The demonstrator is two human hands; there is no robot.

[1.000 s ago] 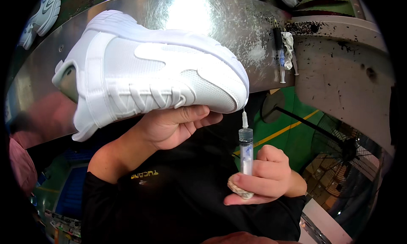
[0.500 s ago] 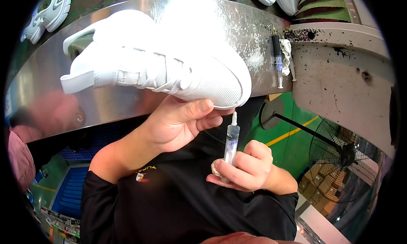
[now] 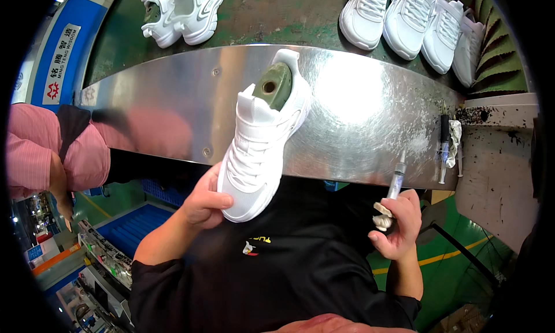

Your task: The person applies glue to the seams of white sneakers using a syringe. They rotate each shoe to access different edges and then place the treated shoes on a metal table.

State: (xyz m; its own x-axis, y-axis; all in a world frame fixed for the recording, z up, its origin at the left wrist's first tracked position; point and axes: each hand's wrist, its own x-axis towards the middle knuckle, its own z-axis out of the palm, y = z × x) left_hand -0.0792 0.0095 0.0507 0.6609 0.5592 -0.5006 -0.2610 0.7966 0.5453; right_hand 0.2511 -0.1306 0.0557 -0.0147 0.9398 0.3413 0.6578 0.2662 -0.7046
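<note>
My left hand (image 3: pixel 203 201) grips a white sneaker (image 3: pixel 254 154) by its toe, with the thumb on the side of the toe cap and the other fingers hidden beneath. The laces face up, and a green shoe last (image 3: pixel 274 87) with a round hole fills the collar. Off to the right, my right hand (image 3: pixel 401 224) is closed around a clear syringe (image 3: pixel 397 180) whose tip points away from me, apart from the shoe. A crumpled off-white wad (image 3: pixel 382 216) is held in the same fingers.
A shiny metal ledge (image 3: pixel 156 119) runs across in front of me. On its right end lie a black-capped syringe (image 3: pixel 444 142) and a crumpled white cloth (image 3: pixel 454 143). Beyond, several white sneakers (image 3: pixel 407 21) stand on a green conveyor (image 3: pixel 277 15). Another person's pink sleeve (image 3: pixel 87 154) is at left.
The sneaker has turned from lying sideways to heel pointing away, laces up. My right hand with the syringe has moved right, away from the shoe's toe. The view has shifted too.
</note>
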